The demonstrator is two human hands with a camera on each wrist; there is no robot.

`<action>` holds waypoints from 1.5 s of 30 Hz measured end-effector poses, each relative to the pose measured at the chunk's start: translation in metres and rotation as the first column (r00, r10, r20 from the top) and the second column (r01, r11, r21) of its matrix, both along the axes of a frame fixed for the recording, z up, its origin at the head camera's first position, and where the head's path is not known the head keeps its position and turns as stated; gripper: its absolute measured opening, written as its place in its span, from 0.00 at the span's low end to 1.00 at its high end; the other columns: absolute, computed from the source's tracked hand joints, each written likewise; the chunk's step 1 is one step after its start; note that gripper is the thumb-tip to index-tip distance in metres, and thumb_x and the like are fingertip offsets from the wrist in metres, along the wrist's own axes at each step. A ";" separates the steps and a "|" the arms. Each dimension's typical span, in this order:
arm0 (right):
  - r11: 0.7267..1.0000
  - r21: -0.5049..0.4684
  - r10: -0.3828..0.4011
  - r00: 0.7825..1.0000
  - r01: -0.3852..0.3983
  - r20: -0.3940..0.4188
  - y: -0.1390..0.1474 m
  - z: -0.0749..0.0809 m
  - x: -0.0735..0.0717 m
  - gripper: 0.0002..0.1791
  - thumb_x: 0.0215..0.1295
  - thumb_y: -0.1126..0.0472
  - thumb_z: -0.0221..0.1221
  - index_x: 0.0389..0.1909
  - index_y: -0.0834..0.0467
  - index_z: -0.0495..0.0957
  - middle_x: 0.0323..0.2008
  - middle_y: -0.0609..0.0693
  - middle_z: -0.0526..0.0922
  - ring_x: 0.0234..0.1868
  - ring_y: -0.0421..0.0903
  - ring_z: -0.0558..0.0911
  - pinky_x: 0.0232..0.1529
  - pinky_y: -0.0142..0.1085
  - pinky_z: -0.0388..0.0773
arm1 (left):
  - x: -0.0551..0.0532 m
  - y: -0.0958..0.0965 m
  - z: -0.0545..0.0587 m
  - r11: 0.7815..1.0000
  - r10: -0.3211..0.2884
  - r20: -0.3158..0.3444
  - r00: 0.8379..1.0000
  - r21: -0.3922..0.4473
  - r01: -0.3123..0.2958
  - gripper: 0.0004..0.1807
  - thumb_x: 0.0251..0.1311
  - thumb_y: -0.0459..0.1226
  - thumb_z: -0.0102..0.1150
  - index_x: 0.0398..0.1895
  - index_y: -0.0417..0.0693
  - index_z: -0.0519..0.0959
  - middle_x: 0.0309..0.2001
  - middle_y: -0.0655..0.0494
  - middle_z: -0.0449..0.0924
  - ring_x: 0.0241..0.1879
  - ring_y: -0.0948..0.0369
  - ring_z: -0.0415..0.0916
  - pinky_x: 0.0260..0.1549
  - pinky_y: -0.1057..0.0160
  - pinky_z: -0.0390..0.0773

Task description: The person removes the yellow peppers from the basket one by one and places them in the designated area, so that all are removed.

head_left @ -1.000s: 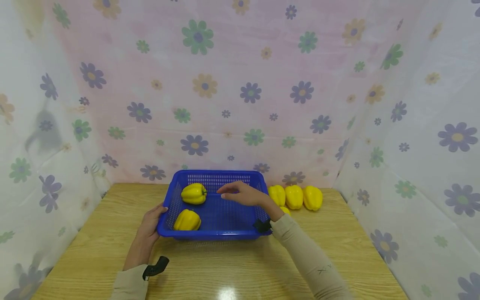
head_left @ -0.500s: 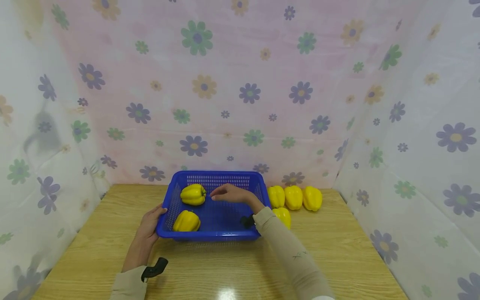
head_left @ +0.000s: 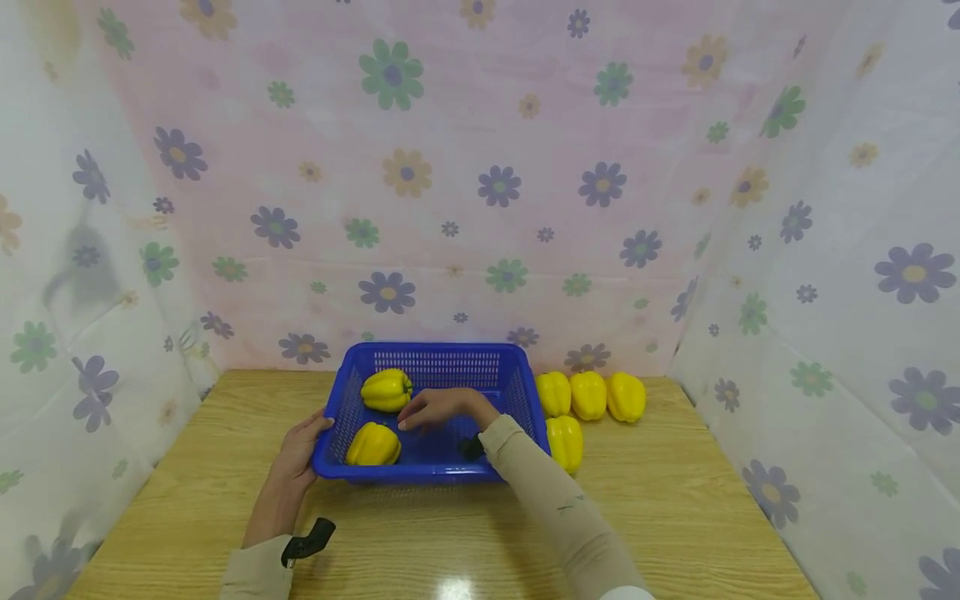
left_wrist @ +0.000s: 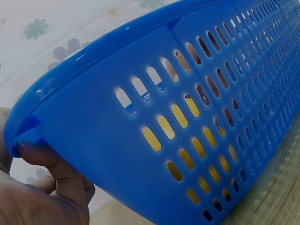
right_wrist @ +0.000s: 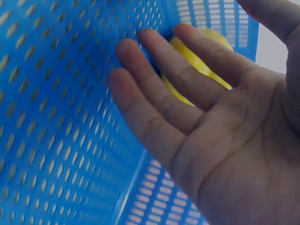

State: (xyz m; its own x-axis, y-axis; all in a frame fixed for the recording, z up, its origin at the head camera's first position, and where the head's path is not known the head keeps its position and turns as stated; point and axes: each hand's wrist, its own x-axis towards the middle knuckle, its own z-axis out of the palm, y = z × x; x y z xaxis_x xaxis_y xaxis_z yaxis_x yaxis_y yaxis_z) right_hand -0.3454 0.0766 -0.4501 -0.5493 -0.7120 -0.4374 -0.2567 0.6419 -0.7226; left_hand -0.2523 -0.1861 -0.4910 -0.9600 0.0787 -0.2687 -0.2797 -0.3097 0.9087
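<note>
My left hand (head_left: pixel 296 450) grips the left rim of a blue plastic basket (head_left: pixel 420 472). In the left wrist view its fingers curl under the rim of the basket (left_wrist: pixel 98 126). Two yellow bell peppers lie in the left part: a back pepper (head_left: pixel 385 390) on its side, and a front pepper (head_left: pixel 372 445). My right hand (head_left: pixel 444 406) is inside the basket, its fingertips close to both peppers. In the right wrist view the right hand (right_wrist: pixel 220 122) has nearly straight fingers and holds nothing; a yellow pepper (right_wrist: pixel 218 41) shows behind it.
Right of the basket, a row of yellow peppers (head_left: pixel 588 395) stands at the table's back. Another pepper (head_left: pixel 566 443) sits in front of them, beside the basket wall. The wooden table (head_left: pixel 390 542) meets a flowered curtain (head_left: pixel 465 250) at the back and sides.
My right hand has moved left and down into the basket, toward the front pepper. The forearm shifted left, uncovering the pepper beside the basket. My left hand stays on the rim.
</note>
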 end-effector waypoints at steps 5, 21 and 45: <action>0.999 0.031 0.040 0.998 -0.041 0.042 -0.010 0.000 0.003 0.30 0.77 0.47 0.52 0.71 0.61 0.70 0.60 0.57 0.81 0.55 0.53 0.84 0.57 0.43 0.81 | 0.001 0.002 0.001 1.000 -0.001 0.000 1.000 -0.003 0.001 0.37 0.75 0.38 0.43 0.82 0.39 0.44 0.65 0.54 0.66 0.52 0.69 0.74 0.54 0.70 0.78; 0.997 0.082 -0.006 0.997 0.000 0.072 -0.022 -0.003 0.007 0.34 0.74 0.45 0.55 0.72 0.62 0.67 0.52 0.52 0.83 0.50 0.48 0.84 0.51 0.42 0.83 | 0.001 0.003 0.002 1.000 -0.019 -0.008 1.000 -0.009 0.019 0.37 0.76 0.38 0.42 0.82 0.39 0.41 0.73 0.47 0.57 0.52 0.72 0.74 0.54 0.71 0.77; 0.997 0.068 0.046 0.999 -0.046 0.003 -0.037 -0.002 0.009 0.40 0.66 0.48 0.66 0.73 0.64 0.66 0.68 0.56 0.74 0.62 0.48 0.79 0.54 0.38 0.82 | 0.003 0.002 0.001 1.000 0.000 -0.025 1.000 -0.021 -0.001 0.36 0.76 0.37 0.43 0.81 0.36 0.45 0.61 0.60 0.69 0.50 0.73 0.75 0.52 0.72 0.77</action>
